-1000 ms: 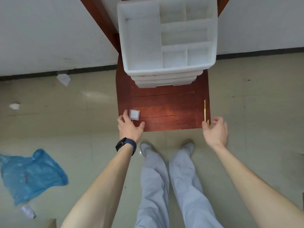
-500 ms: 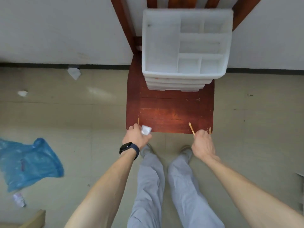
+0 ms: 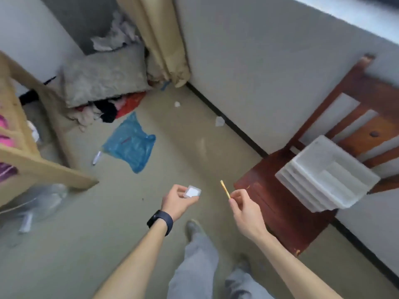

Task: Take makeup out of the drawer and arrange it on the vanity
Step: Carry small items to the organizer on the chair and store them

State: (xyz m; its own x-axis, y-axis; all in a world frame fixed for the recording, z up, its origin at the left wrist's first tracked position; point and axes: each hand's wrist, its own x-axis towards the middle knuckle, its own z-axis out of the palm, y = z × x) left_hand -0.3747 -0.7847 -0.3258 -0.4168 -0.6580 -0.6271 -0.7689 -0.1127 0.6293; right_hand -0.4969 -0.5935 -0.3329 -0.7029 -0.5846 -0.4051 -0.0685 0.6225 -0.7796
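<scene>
My left hand (image 3: 176, 201) holds a small square clear compact (image 3: 192, 192) between thumb and fingers, over the floor. My right hand (image 3: 243, 207) pinches a thin yellow stick (image 3: 225, 189) that points up and to the left. A white plastic drawer organizer (image 3: 326, 178) with several compartments stands on the red wooden chair (image 3: 272, 203) to the right of both hands. The compartments that I can see look empty.
A light wooden shelf unit (image 3: 28, 160) with pink items stands at the left. A blue plastic bag (image 3: 130, 145), scraps of paper, a pile of clothes (image 3: 112, 106) and a grey cushion lie on the floor ahead. A wall runs behind the chair.
Both hands lifted the compact and the stick off the chair seat. My view has swung left, away from the chair, toward the room and the shelf.
</scene>
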